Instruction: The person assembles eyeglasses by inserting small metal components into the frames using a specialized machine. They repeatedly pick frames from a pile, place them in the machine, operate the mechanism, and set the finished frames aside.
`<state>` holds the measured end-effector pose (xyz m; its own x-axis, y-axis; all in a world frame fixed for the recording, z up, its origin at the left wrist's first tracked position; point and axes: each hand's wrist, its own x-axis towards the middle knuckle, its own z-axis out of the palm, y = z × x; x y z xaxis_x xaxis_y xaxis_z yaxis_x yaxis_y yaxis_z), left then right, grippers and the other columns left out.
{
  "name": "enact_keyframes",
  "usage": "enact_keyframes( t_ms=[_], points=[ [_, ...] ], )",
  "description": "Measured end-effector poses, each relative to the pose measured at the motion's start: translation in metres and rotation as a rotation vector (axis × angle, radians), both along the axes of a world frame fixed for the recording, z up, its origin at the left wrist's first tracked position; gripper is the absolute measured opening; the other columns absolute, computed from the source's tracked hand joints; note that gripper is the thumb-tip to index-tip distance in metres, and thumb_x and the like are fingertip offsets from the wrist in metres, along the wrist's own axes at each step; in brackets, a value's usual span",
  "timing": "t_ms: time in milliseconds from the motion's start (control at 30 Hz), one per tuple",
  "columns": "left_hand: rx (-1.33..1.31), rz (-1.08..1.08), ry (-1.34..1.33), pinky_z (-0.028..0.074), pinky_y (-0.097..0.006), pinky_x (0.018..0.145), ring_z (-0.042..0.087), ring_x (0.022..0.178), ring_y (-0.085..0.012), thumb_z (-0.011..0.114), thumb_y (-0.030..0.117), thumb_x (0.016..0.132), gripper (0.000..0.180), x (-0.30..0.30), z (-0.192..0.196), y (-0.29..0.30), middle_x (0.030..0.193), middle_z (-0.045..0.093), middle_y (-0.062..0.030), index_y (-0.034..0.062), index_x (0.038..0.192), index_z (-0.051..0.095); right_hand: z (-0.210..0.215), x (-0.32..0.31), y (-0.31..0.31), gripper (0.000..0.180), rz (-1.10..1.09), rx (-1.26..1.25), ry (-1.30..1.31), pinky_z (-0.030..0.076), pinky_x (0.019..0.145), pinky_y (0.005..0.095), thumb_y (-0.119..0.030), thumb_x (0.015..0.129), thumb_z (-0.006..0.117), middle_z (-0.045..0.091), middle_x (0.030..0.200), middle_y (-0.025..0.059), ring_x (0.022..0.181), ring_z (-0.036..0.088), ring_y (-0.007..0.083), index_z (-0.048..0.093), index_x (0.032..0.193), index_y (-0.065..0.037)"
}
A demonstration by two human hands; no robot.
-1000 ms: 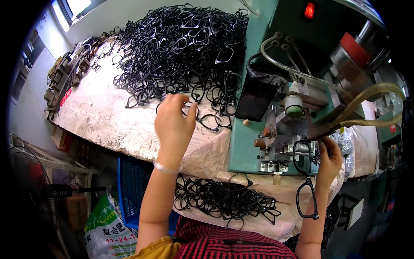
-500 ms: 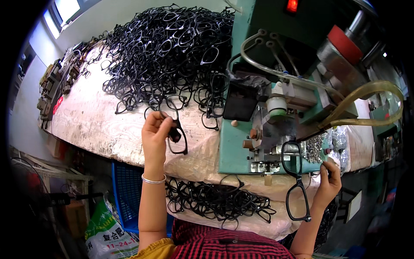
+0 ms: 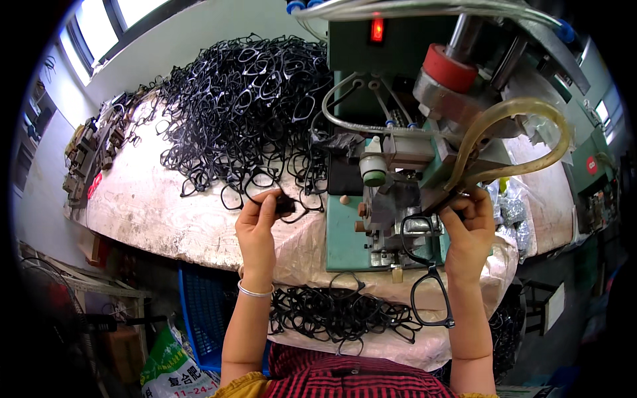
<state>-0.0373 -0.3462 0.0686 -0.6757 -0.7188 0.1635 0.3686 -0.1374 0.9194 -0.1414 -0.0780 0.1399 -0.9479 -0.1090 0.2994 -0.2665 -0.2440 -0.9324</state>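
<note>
While left hand grips black frame, blue crate below

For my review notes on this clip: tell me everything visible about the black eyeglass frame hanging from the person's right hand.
The black eyeglass frame is a glossy, plastic-looking front with two rounded-rectangular rims and no lenses or temples that I can see. It hangs nearly vertical, one rim above the other. The upper rim sits against the green machine, near its metal fixture, and the right hand pinches it at the top. The lower rim dangles free in front of the cloth-covered table edge, above a pile of similar frames.
</note>
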Motion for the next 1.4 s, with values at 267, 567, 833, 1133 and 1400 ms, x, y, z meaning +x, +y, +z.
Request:
enact_keyframes(
  t_ms=[267, 567, 833, 1133, 1400],
  points=[
    [-1.066, -0.242, 0.406, 0.052, -0.03, 0.073, 0.068, 0.078, -0.0215, 0.069, 0.009, 0.087, 0.014, -0.027, 0.166, 0.057, 0.091, 0.073, -0.0149, -0.0018, 0.096, 0.071, 0.013, 0.01, -0.013, 0.05, 0.138, -0.245, -0.094, 0.05, 0.094, 0.0309, 0.01, 0.078, 0.068, 0.067, 0.098, 0.0097, 0.095, 0.063, 0.017, 0.048, 0.124, 0.003],
    [-1.272, -0.361, 0.47, 0.052, -0.041, 0.087, 0.057, 0.084, -0.0205, 0.072, 0.014, 0.078, 0.022, -0.009, 0.091, 0.104, 0.108, 0.07, -0.0023, 0.0107, 0.1, 0.07, -0.004, 0.006, 0.052, 0.041, -0.026, 0.705, 0.336, 0.036, 0.107, 0.0403, -0.008, 0.081, 0.069, 0.059, 0.127, 0.0169, 0.127, 0.05, 0.032, 0.062, 0.12, -0.001],
    [-1.34, -0.28, 0.451, 0.052, -0.044, 0.088, 0.057, 0.083, -0.0202, 0.069, 0.017, 0.077, 0.024, -0.018, 0.078, 0.113, 0.106, 0.067, -0.0015, 0.0099, 0.1, 0.068, -0.075, -0.05, 0.094, 0.015, -0.498, 1.141, 0.4, 0.037, 0.106, 0.0452, -0.011, 0.077, 0.074, 0.06, 0.122, 0.0208, 0.126, 0.049, 0.0365, 0.069, 0.09, -0.005],
    [-1.29, -0.273, 0.482, 0.051, -0.044, 0.089, 0.057, 0.083, -0.0202, 0.066, 0.017, 0.076, 0.023, -0.02, 0.073, 0.111, 0.106, 0.067, -0.0014, 0.0103, 0.098, 0.068, -0.073, -0.056, 0.096, 0.016, -0.497, 1.006, 0.322, 0.045, 0.095, 0.0361, -0.01, 0.089, 0.066, 0.065, 0.114, 0.0157, 0.111, 0.059, 0.0298, 0.072, 0.103, -0.004],
    [-1.265, -0.028, 0.288, 0.051, -0.044, 0.088, 0.059, 0.091, -0.0232, 0.064, 0.011, 0.083, 0.018, 0.026, 0.038, 0.101, 0.114, 0.068, -0.0063, 0.0065, 0.099, 0.069, -0.069, -0.044, 0.096, 0.021, -0.369, 0.727, 0.297, 0.048, 0.084, 0.0282, 0.002, 0.089, 0.056, 0.069, 0.098, 0.0093, 0.09, 0.063, 0.017, 0.07, 0.105, 0.0]
  ],
)
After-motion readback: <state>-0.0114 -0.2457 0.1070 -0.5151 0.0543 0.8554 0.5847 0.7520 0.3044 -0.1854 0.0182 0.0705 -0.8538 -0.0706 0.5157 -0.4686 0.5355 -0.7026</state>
